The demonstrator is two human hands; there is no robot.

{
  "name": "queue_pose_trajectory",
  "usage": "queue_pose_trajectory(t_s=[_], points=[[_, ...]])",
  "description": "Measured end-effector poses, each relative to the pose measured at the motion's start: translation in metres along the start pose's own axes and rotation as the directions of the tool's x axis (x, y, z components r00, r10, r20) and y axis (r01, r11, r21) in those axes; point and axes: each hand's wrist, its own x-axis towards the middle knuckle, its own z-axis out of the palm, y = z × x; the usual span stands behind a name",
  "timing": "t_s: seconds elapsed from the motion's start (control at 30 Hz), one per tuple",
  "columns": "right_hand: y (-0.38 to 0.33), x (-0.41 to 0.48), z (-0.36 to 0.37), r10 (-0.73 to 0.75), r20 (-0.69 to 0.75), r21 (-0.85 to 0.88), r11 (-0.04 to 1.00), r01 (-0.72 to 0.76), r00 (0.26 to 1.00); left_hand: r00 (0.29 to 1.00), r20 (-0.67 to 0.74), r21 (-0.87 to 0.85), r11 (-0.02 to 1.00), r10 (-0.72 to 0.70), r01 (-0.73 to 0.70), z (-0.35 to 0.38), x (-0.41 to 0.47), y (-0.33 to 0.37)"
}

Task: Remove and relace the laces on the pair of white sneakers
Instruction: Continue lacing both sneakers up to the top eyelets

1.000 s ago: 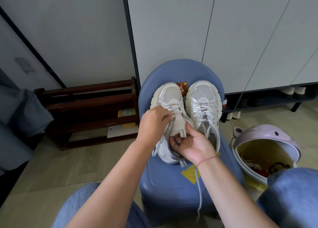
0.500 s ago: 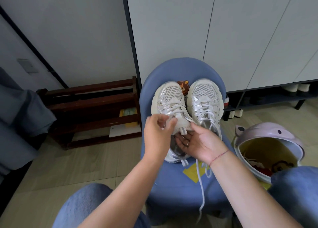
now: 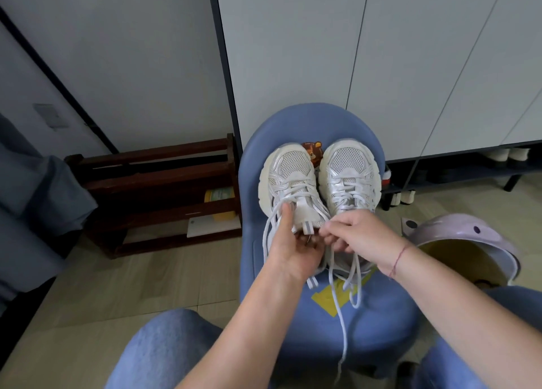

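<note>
Both sneakers [image 3: 350, 174] sit on the blue chair [image 3: 366, 330], fully threaded, so removal looks barely begun. The left hand's [image 3: 290, 250] grip holds the left sneaker's [image 3: 289, 177] collar; the right hand [image 3: 360, 233] pinches its loosened lace [image 3: 343, 315].

You have a blue chair [image 3: 308, 124] backed against white cabinets [image 3: 410, 66]; left of the chair, a dark wooden rack [image 3: 158, 183]; right, a lilac bin [image 3: 457, 230].

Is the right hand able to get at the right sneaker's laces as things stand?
Probably, once it lets go: the right hand pinches a loose lace at the near end of the right sneaker, nothing between.
</note>
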Motion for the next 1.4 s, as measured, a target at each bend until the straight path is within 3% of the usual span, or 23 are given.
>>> queue_pose_trajectory(t_s=[0.1, 0.2, 0.43, 0.57, 1.03, 1.2, 1.3, 1.4], points=[[-0.010, 0.014, -0.009, -0.209, -0.143, -0.191, 0.965, 0.180, 0.967, 0.999, 0.035, -0.102, 0.994, 0.029, -0.026, 0.005, 0.004, 0.002], [-0.012, 0.035, -0.008, -0.351, -0.157, -0.250, 0.918, 0.307, 0.923, 0.996, 0.073, -0.150, 0.988, 0.046, -0.035, 0.006, 0.009, 0.008], [-0.004, 0.052, 0.010, -0.412, -0.201, -0.153, 0.909, 0.387, 0.889, 0.994, 0.102, -0.143, 0.990, 0.031, -0.016, 0.006, 0.013, 0.008], [-0.004, 0.052, 0.013, -0.458, -0.199, -0.198, 0.885, 0.422, 0.866, 0.990, 0.141, -0.134, 0.991, 0.001, 0.019, 0.004, 0.015, 0.010], [-0.004, 0.060, -0.001, -0.493, -0.213, -0.298, 0.855, 0.425, 0.843, 0.996, 0.048, -0.098, 0.993, 0.069, -0.064, 0.006, 0.012, 0.004], [0.006, 0.059, -0.056, -0.355, -0.386, -0.414, 0.891, 0.185, 0.851, 0.997, -0.002, -0.139, 0.988, 0.074, -0.074, 0.004, 0.012, 0.007], [0.013, 0.059, -0.068, -0.267, -0.423, -0.505, 0.863, 0.019, 0.866, 0.997, -0.023, -0.129, 0.989, 0.072, -0.074, 0.003, 0.012, 0.007], [0.001, 0.052, -0.050, -0.405, -0.343, -0.506, 0.840, 0.196, 0.848, 0.996, -0.022, -0.112, 0.990, 0.085, -0.087, 0.002, 0.013, 0.006]])
